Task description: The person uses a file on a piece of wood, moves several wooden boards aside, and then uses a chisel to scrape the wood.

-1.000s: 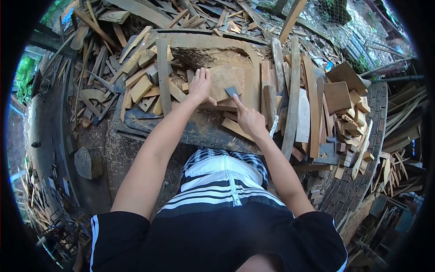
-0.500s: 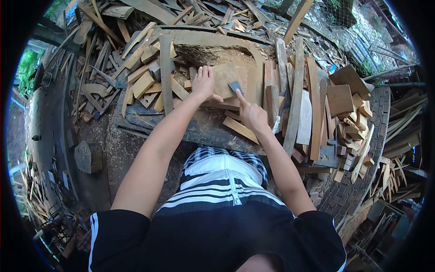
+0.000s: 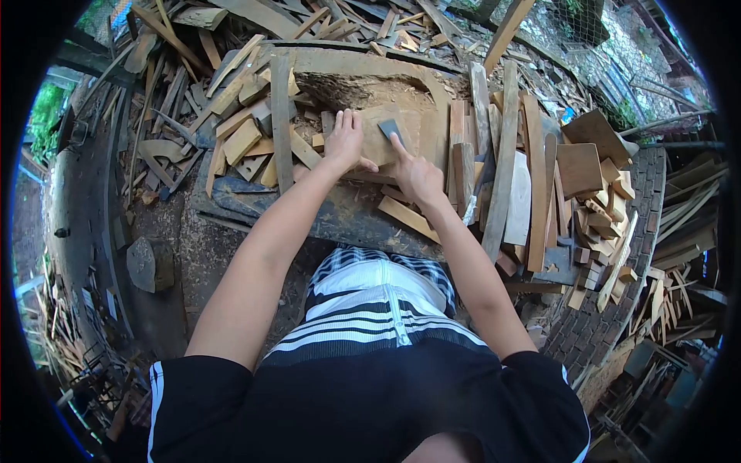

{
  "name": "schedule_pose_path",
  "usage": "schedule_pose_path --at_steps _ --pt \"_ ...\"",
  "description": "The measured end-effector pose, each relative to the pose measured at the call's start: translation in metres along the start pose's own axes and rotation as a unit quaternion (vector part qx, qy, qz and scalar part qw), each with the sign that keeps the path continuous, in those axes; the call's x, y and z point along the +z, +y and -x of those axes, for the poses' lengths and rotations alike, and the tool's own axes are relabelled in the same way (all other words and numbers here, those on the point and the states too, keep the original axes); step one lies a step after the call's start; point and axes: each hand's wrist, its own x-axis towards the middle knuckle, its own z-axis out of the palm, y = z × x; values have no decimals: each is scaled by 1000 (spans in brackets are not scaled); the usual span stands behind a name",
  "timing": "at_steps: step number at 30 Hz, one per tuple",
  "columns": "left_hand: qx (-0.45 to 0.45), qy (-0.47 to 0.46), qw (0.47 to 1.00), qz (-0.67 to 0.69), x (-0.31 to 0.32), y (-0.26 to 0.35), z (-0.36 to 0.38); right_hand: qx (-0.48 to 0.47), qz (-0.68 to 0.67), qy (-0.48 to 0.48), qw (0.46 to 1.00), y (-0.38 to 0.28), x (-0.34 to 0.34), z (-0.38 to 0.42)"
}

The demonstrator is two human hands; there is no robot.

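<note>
A flat, light-brown wooden board [image 3: 406, 130] lies on the workbench in front of me. My left hand [image 3: 345, 142] rests spread on the board's left edge, its thumb pointing right. In my right hand [image 3: 417, 174] is a small dark grey flat piece [image 3: 390, 131], pressed against the board's top with the index finger stretched over it. The other fingers of that hand are curled. What lies under the dark piece is hidden.
Wood offcuts [image 3: 244, 140] are heaped left of the board. Long upright planks [image 3: 505, 154] and stacked blocks [image 3: 602, 224] stand to the right. A loose wooden strip [image 3: 409, 218] lies near the bench's front edge. A stump [image 3: 150, 265] is on the ground at left.
My right hand has slid the dark piece up and left across the board, closer to my left hand. My left hand has barely shifted.
</note>
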Motion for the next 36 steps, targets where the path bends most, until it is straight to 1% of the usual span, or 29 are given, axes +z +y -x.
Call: schedule_pose_path --at_steps 3,4,6,8,11,13,15,16,18,19,21,22,23,24,25,26,27,28,30,31,33,34,36 --pt "5 5 1000 0 1 -2 1 -3 -4 10 1000 -7 1 -15" --pt "6 5 1000 2 2 -4 0 5 0 -2 1000 -4 -1 -8" --pt "25 -44 999 -19 -4 -13 -2 4 5 -14 1000 -3 -8 12" --pt "19 -34 999 -15 -4 -15 0 12 9 -47 999 0 -15 37" --pt "22 -27 999 -15 1 -14 -1 18 19 -52 998 -1 -13 32" --pt "24 -14 1000 -13 2 -14 -2 29 -3 -58 998 -7 -9 -2" --pt "29 -22 999 -21 2 -15 -2 -8 -24 26 999 -9 9 -34" --pt "30 -30 999 -26 1 -16 -3 -5 -26 30 999 -7 16 -38" --pt "26 -27 999 -33 -2 -15 1 -29 -9 73 997 -10 17 -40" --pt "18 -24 999 -35 -3 -14 2 -29 -6 74 997 -6 17 -33" --pt "16 -21 999 -36 -4 -14 6 11 -11 -50 999 -12 -6 7" --pt "13 -21 999 -38 -4 -14 6 7 -8 -52 999 -14 -13 24" --pt "9 -21 999 -34 -5 -15 7 16 -4 -80 997 -15 -18 40" --pt "-4 -23 999 -45 -6 -15 7 28 -2 -108 994 -16 -20 48" --pt "-15 -24 998 -57 -7 -13 5 30 -1 -109 994 -14 -15 44" --pt "-11 -27 998 -56 -9 -11 3 4 0 -60 998 -11 -5 35" --pt "-25 -50 996 -70 -11 -9 0 -21 1 -11 1000 -9 2 26" --pt "-38 -73 993 -85 -11 -7 -2 -16 -1 -12 1000 -11 9 11" --pt "-40 -74 993 -82 -9 -7 -3 -20 -2 43 999 -18 19 -24" --pt "-46 -73 993 -78 -9 -8 -3 -18 -5 44 999 -18 25 -30" --pt "-46 -58 994 -81 -8 -9 2 -35 8 94 995 -20 29 -34" --pt "-48 -41 995 -79 -8 -10 4 -35 9 95 995 -17 31 -26" --pt "-56 -47 995 -68 -13 -6 7 -21 5 22 1000 -17 12 12"
